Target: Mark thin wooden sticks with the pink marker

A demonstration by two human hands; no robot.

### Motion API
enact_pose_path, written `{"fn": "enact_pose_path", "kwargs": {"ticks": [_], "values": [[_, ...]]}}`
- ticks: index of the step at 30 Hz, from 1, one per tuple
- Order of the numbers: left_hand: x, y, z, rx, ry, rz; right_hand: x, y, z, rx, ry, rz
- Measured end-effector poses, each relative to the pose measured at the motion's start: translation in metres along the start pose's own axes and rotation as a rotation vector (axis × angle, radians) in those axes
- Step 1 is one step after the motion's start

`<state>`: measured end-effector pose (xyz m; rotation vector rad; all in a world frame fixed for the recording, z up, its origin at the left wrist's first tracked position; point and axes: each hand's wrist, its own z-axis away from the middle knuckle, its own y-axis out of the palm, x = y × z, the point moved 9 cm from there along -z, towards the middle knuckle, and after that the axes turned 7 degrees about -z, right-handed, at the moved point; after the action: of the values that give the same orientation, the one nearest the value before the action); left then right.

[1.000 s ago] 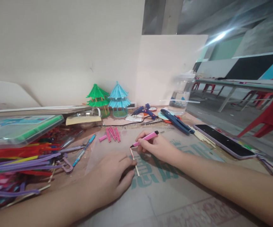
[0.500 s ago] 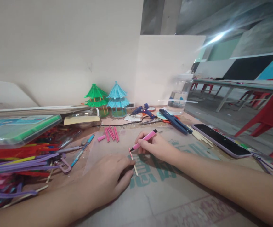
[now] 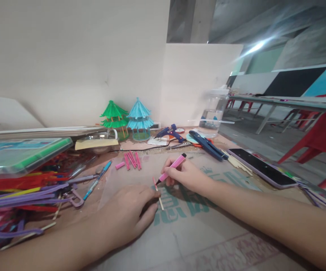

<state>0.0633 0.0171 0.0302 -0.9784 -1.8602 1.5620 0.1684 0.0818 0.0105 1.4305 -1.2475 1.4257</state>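
My right hand (image 3: 182,175) grips a pink marker (image 3: 177,162), its dark tip touching a thin wooden stick (image 3: 161,204). The far end of that stick is coloured pink; its near end is bare wood. My left hand (image 3: 130,209) is closed on the stick's middle, fingertips pressing it against the plastic sheet (image 3: 163,241) with green print. Beyond my left hand lie several pink sticks (image 3: 132,161) and a pink marker cap (image 3: 120,165).
Behind stand a green model pavilion (image 3: 114,113) and a blue one (image 3: 139,113). A glue gun (image 3: 171,131), blue-handled cutters (image 3: 208,146), water jar (image 3: 212,116) and phone (image 3: 261,167) lie along the back and right. Colourful pipe cleaners (image 3: 24,195) and a blue pen (image 3: 97,180) are left.
The marker tip has slid a little toward me along the stick, and more of the stick's far end shows pink. My left hand stays in place on the stick.
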Motion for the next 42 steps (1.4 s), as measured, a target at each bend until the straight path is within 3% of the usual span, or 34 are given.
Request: {"fn": "enact_pose_path", "kwargs": {"ticks": [5,22,28,35,42], "values": [[0.0,-0.0017,0.0003,-0.017,0.004,0.004,0.0013,-0.0028,-0.0008,-0.04,-0.018,-0.006],[0.0028,0.0015,0.0011,0.006,-0.01,0.013,-0.0022,0.001,-0.0002,0.011,-0.016,-0.032],[0.0034,0.0031,0.0006,0.023,-0.013,0.004,-0.0011,-0.0037,-0.0023,-0.046,-0.04,-0.011],[0.0,0.0002,0.0015,0.012,-0.002,-0.037,-0.002,0.0013,-0.0004,0.01,-0.017,-0.025],[0.0023,0.0025,0.0022,0.016,0.003,-0.056,0.0005,-0.0027,-0.0034,-0.058,-0.032,0.006]]}}
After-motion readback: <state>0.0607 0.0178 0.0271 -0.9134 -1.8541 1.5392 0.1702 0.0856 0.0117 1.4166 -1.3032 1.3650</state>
